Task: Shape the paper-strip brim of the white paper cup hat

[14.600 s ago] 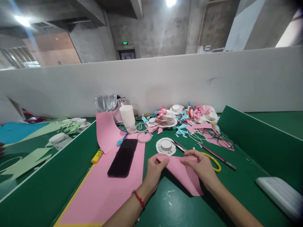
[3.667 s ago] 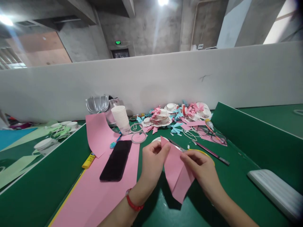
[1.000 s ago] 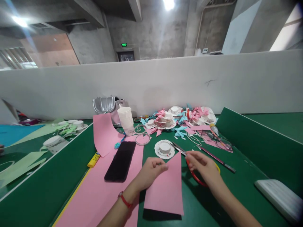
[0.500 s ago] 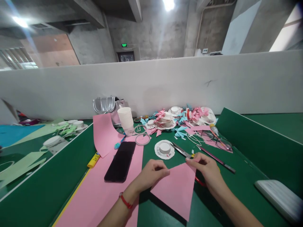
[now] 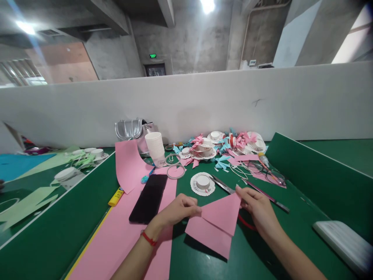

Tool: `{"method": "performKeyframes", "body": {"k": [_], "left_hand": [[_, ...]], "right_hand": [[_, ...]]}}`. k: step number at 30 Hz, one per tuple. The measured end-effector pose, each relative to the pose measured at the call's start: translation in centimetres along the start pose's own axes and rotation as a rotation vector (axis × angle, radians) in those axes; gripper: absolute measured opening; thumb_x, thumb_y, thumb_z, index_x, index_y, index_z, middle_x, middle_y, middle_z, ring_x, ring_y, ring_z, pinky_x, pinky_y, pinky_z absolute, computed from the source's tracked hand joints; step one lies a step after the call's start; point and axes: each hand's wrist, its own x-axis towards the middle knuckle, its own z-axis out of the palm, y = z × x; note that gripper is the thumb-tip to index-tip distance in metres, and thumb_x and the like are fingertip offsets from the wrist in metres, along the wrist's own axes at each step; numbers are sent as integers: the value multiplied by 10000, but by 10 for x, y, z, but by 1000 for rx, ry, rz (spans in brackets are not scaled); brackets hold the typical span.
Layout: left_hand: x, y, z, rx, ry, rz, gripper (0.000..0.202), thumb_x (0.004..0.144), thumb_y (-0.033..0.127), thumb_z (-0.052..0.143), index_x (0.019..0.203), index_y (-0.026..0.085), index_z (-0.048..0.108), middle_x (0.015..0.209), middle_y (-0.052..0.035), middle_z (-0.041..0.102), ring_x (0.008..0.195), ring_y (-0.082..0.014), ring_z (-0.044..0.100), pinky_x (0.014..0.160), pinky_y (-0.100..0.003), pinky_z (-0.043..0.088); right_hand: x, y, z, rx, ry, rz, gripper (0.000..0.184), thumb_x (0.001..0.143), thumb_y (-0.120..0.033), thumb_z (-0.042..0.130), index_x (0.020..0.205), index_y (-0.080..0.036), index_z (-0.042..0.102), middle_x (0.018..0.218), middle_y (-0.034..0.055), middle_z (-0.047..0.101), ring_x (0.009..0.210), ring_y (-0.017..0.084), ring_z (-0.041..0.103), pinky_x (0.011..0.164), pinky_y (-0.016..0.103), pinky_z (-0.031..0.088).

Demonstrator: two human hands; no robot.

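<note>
Pink paper (image 5: 223,214) is held above the table between my two hands, its layers now fanned apart: one lies over another at an angle. Whether these are separate sheets or one folded piece, I cannot tell. My left hand (image 5: 181,210) pinches the left corner between thumb and fingers. At the upper right corner, my right hand (image 5: 254,203) grips the paper the same way. Scissors (image 5: 223,185) lie just beyond, their red handle partly hidden by the paper and my right hand. Behind the paper rests a white fringed paper disc (image 5: 203,182) with a raised middle.
A black phone (image 5: 148,199) lies on a large pink sheet (image 5: 125,245) at left. Stacked paper cups (image 5: 155,146) stand behind. Pink, blue and white paper pieces (image 5: 204,149) are heaped at the back. Green dividers (image 5: 323,179) flank the workspace; a white object (image 5: 344,245) sits at right.
The pink paper has gone from one flat square to two overlapping layers. My left hand has shifted slightly left, and my right hand has risen slightly with its corner.
</note>
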Motion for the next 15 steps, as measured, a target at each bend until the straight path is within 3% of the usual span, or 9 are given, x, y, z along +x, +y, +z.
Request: {"method": "performKeyframes", "body": {"k": [4, 6, 10, 15], "left_hand": [[-2, 4, 5, -19, -67, -13, 154, 643, 301, 597, 639, 150, 626, 667, -16, 545, 597, -117, 451, 544, -224, 329], [-2, 5, 16, -9, -26, -3, 170, 643, 263, 596, 771, 165, 650, 716, -17, 587, 649, -130, 481, 594, -227, 350], [2, 4, 38, 59, 227, -27, 187, 671, 250, 542, 535, 140, 608, 503, 24, 490, 525, -105, 407, 491, -214, 285], [7, 2, 42, -77, 385, -115, 200, 617, 272, 587, 474, 133, 562, 459, 38, 439, 475, -90, 363, 460, -219, 254]], "right_hand": [[-2, -1, 0, -170, 2, -77, 371, 635, -495, 592, 463, -175, 518, 441, -30, 429, 437, 103, 383, 457, 231, 308], [-4, -1, 2, -204, -10, -94, 396, 649, -502, 575, 437, -173, 513, 423, -27, 428, 431, 104, 388, 459, 230, 312], [-8, -3, 6, -113, -23, -53, 413, 678, -544, 510, 522, -169, 586, 447, -14, 459, 443, 118, 424, 458, 235, 344], [-8, -1, 11, -115, -182, -17, 331, 582, -478, 633, 482, -174, 545, 471, -22, 471, 464, 115, 435, 464, 229, 354]]}}
